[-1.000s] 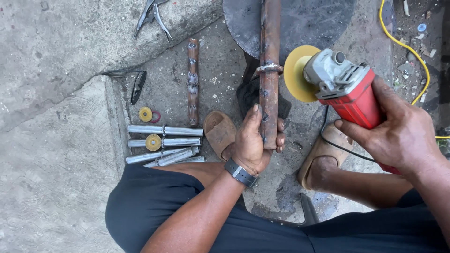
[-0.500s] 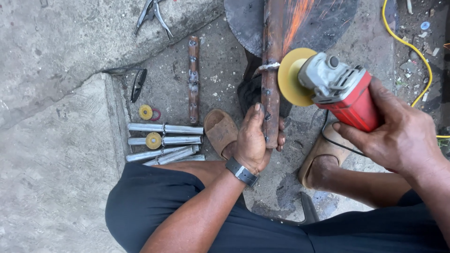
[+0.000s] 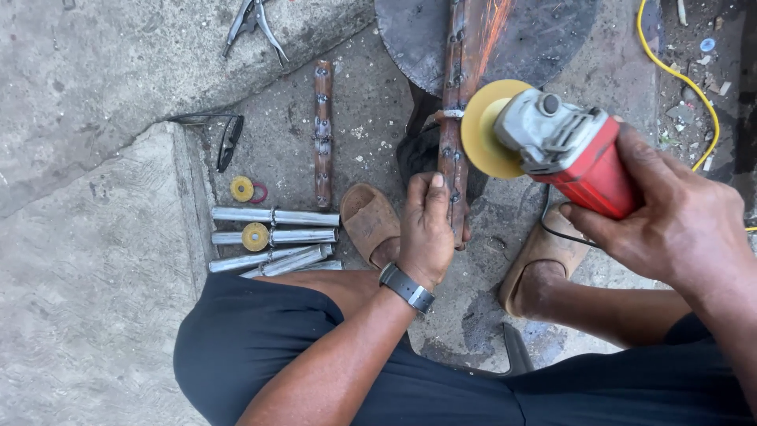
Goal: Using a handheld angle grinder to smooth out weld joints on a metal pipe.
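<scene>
Rusty bar (image 3: 453, 118) clamped in left hand (image 3: 426, 233); right hand (image 3: 678, 213) fingers wrapped round grinder (image 3: 564, 150).

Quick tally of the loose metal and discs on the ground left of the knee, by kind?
Shiny steel tubes: 4
Rusty welded bar lying loose: 1
Yellow discs: 2
Red ring: 1
Pliers: 1
Total: 9

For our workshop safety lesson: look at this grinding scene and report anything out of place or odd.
The safety glasses lie unused on the concrete while the angle grinder throws sparks off the rusty bar. The left hand grips that bar bare, close to the yellow disc. The feet wear open sandals.
</scene>
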